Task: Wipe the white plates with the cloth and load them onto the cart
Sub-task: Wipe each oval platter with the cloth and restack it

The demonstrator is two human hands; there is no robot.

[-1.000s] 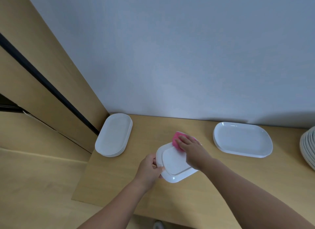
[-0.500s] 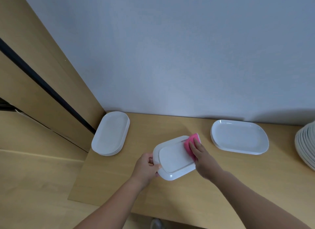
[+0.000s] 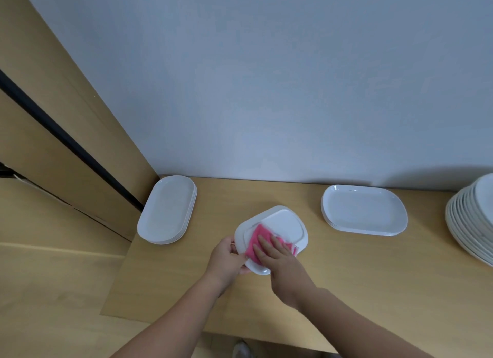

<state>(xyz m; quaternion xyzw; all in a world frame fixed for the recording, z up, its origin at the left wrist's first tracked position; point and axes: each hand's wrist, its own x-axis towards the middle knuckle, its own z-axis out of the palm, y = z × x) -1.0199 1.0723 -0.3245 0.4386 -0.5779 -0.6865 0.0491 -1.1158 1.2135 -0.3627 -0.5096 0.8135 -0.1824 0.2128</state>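
A white rectangular plate (image 3: 285, 224) is held upside down, tilted, above the wooden counter (image 3: 346, 277). My left hand (image 3: 226, 259) grips its near left rim. My right hand (image 3: 277, 259) lies with straight fingers on a pink cloth (image 3: 254, 241) and presses it against the plate's underside, near the left end. A stack of white oval plates (image 3: 168, 211) lies at the counter's left end. Another stack of white rectangular plates (image 3: 364, 211) lies at the right.
A tall stack of round white plates (image 3: 472, 224) stands at the far right edge. A grey wall runs behind the counter and a wooden panel with a black strip (image 3: 69, 141) rises at the left. A shoe tip (image 3: 241, 351) shows below the counter's front edge.
My right hand slid the pink cloth from the plate's far right end across to its near left end. The left hand kept its grip on the rim.
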